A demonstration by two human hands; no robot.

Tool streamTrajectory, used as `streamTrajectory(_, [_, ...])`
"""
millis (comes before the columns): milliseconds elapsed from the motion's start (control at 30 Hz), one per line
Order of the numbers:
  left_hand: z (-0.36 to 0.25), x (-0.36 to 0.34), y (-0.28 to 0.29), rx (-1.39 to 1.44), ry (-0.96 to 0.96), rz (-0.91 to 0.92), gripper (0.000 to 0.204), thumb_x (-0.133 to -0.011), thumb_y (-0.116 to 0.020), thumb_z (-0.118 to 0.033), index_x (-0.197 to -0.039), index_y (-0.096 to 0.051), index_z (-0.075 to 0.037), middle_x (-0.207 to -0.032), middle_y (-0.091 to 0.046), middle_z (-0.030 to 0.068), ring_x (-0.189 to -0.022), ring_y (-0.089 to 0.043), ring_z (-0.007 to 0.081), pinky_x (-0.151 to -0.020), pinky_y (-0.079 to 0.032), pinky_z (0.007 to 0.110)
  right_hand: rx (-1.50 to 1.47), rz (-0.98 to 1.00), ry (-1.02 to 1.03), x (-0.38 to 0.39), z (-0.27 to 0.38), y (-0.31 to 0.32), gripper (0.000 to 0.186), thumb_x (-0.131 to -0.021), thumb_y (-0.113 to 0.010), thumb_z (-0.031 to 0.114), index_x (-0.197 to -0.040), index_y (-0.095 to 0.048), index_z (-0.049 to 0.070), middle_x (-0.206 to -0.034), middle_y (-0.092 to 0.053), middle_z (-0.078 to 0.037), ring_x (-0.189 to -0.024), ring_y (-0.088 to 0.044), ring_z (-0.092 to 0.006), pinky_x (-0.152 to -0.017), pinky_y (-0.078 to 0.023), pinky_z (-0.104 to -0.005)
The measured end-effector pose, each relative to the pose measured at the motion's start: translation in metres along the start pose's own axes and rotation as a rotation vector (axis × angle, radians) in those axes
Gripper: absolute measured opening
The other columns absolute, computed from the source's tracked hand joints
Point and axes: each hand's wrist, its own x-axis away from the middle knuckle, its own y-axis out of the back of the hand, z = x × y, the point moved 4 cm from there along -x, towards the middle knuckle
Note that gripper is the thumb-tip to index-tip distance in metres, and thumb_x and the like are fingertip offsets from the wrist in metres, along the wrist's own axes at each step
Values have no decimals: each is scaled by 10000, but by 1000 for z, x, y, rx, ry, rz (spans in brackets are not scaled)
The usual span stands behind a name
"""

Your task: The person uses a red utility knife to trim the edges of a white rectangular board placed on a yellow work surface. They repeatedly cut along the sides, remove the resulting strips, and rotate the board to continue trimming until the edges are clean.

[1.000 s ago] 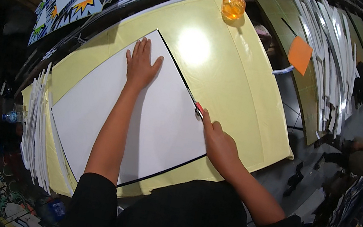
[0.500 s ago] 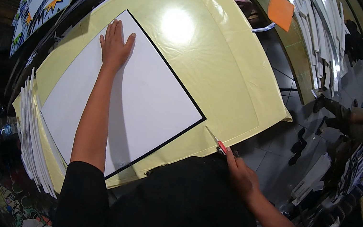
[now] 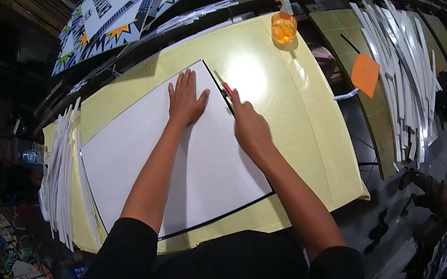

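Note:
A white board [image 3: 216,180] with a narrow black edge lies on the pale yellow table cover [image 3: 301,141]. My left hand [image 3: 186,99] rests flat on the board near its far corner, fingers stretched out and thumb apart. In my right hand [image 3: 251,129] is a red-handled cutter knife [image 3: 228,88], its thin blade pointing away from me. The knife is over the board's right-hand black edge, close to the far corner. Whether the blade touches the board, I cannot tell.
A spray bottle [image 3: 283,27] with orange liquid stands at the table's far end. White strips [image 3: 62,177] lie along its left side. Beyond the table are an orange piece [image 3: 364,75], more white strips [image 3: 406,70] and printed boards [image 3: 108,11]. Another person's leg shows at the far right.
My right hand has carried the knife from the board's near right corner up to its far corner. My left hand stays flat on the board. The view has shifted.

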Motion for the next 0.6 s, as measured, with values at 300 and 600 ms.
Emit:
streamTrajectory(300, [-6, -2, -2, 9, 30, 33, 785, -901, -566, -471, -1504, -329, -28, -1594, -294, 121, -1491, -221, 271, -1191, -111, 565, 22, -52, 37, -78, 9, -29, 544, -900, -510, 40, -1418, -370, -44, -935, -621, -263, -772, -678, -412, -646, -557, -471])
streamTrajectory(600, [-7, -2, -2, -6, 34, 46, 780, -912, -557, -472, -1512, -319, -35, -1600, -281, 115, -1496, -208, 264, -1194, -110, 559, 20, -41, 54, -82, 9, -30, 517, -915, -555, 103, -1378, -393, -59, -935, -629, -262, -775, -686, -407, -643, -561, -468])
